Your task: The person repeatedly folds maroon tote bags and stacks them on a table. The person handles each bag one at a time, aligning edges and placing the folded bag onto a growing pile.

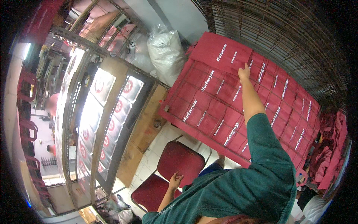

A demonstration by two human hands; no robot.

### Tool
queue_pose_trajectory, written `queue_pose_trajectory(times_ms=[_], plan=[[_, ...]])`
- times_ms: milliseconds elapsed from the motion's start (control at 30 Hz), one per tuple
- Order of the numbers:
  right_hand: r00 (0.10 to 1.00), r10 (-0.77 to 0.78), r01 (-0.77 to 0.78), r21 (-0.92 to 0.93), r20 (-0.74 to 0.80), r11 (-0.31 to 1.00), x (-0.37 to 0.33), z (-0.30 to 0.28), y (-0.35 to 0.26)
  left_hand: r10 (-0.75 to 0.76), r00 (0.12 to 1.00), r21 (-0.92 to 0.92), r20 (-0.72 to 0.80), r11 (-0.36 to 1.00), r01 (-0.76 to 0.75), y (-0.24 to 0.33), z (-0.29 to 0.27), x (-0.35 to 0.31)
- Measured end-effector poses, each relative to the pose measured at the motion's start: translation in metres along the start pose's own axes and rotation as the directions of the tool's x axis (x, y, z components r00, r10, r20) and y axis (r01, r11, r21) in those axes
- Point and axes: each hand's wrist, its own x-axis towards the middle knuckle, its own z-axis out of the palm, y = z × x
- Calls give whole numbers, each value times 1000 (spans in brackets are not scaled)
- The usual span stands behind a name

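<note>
My right arm stretches out over a wide wire drying rack spread with flat red fabric pieces (209, 98) that carry white print. At the far left part of the rack, my right hand (244, 72) is closed at the lower right corner of one red fabric piece (209, 48). That piece lies flat, with no wire lines showing across it. My left hand (175, 180) hangs low beside a red padded chair (181, 158), its fingers loosely bent and apart, with nothing in them.
More wire racks (294, 33) stand tilted up behind. Left of me, a metal shelf frame holds clear-wrapped printed pieces (106, 142). A filled white sack (166, 52) stands by the wall. Red fabric (324, 160) is piled at right.
</note>
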Motion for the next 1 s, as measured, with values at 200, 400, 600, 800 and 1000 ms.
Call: queue_pose_trajectory(times_ms=[200,400,600,800,1000], plan=[[984,-135,108,-211,-118,972,-12,0,-9,-56,998,-98,-40,994,52,-40,-12,4],[954,-291,296,83,-70,951,-78,-52,-5,-101,987,-1,-124,995,102,-85,-8,23],[980,-188,197,161,-67,967,-150,-150,77,-52,994,101,-92,993,62,-82,14,53],[976,-174,203,254,-133,946,-169,-255,104,49,999,101,-8,994,-48,-48,51,74],[920,-228,301,202,-319,932,-165,-387,118,186,975,282,118,936,-213,-57,83,130]])
